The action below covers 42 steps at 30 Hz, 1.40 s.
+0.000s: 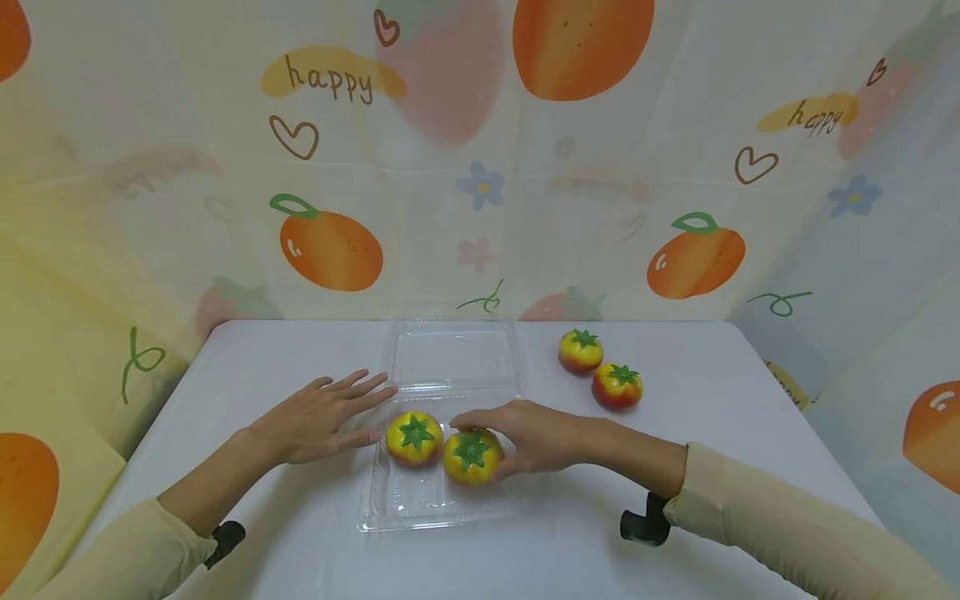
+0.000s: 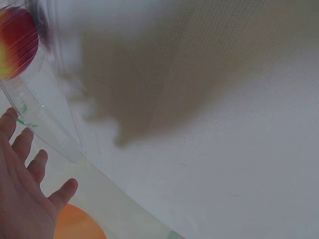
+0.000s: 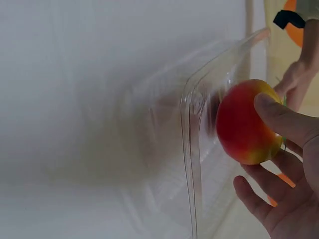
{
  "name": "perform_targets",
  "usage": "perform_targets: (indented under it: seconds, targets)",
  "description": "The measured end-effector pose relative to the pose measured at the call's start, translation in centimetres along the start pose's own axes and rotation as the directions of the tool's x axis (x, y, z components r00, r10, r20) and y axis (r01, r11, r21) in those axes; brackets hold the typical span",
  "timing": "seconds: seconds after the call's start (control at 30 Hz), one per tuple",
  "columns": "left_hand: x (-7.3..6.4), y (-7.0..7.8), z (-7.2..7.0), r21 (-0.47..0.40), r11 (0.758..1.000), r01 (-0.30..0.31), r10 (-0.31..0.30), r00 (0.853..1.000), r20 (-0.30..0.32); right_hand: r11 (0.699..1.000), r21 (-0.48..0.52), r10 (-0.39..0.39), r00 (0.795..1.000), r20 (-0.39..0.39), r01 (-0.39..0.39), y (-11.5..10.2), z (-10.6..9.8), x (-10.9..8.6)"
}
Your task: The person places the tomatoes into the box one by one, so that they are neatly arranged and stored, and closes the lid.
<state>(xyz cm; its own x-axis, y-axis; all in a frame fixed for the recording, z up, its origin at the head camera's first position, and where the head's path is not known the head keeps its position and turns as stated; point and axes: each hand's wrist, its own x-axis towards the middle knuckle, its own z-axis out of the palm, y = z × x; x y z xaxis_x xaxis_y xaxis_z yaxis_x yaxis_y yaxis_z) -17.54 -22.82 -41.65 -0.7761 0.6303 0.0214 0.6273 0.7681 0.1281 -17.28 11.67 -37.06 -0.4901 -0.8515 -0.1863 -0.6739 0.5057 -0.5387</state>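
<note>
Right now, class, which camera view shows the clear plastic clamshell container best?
The head view: the clamshell container appears from above, lid and base both visible. The left wrist view catches only a portion at the frame's left edge; the right wrist view shows a rim close up, cut off at the bottom.

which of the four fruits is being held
The fruit pinched in the right grip, over the clear container. Its neighbour to the left and the two fruits outside the container are not held.
</note>
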Motion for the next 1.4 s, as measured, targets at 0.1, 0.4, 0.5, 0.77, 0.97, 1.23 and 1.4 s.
perform_targets:
  seconds: [0.1,0.4,0.5,0.77,0.97,1.23,1.4]
  targets:
    - [0.0,-0.1,0.0,0.007,1.000,-0.002,0.002,1.000,-0.002,1.000,-0.004,-0.022,1.000,0.011,0.022,0.0,0.4,0.6]
    - [0.1,-0.1,0.0,0.001,1.000,0.009,-0.009,1.000,0.008,0.998,-0.010,-0.057,0.996,0.063,0.058,-0.9,1.5,2.1]
    - [0.1,-0.2,0.1,-0.003,1.000,0.007,-0.007,1.000,0.003,0.997,-0.034,-0.068,0.995,0.070,0.070,-1.3,1.8,2.5]
    - [0.0,-0.1,0.1,0.000,1.000,0.006,-0.006,1.000,0.001,0.994,-0.062,-0.087,0.994,0.063,0.091,-2.0,2.4,3.4]
    - [0.1,-0.1,0.2,0.003,1.000,0.006,-0.006,1.000,0.003,0.996,-0.073,-0.047,0.997,0.055,0.051,-2.3,2.9,3.8]
    - [0.1,-0.1,0.4,-0.003,1.000,-0.004,0.004,1.000,-0.001,0.995,-0.086,-0.043,0.998,0.044,0.047,-2.7,3.3,4.3]
    - [0.1,0.0,0.3,-0.006,1.000,-0.004,0.004,1.000,-0.001,0.993,-0.113,-0.043,0.998,0.038,0.047,-3.1,3.4,4.8]
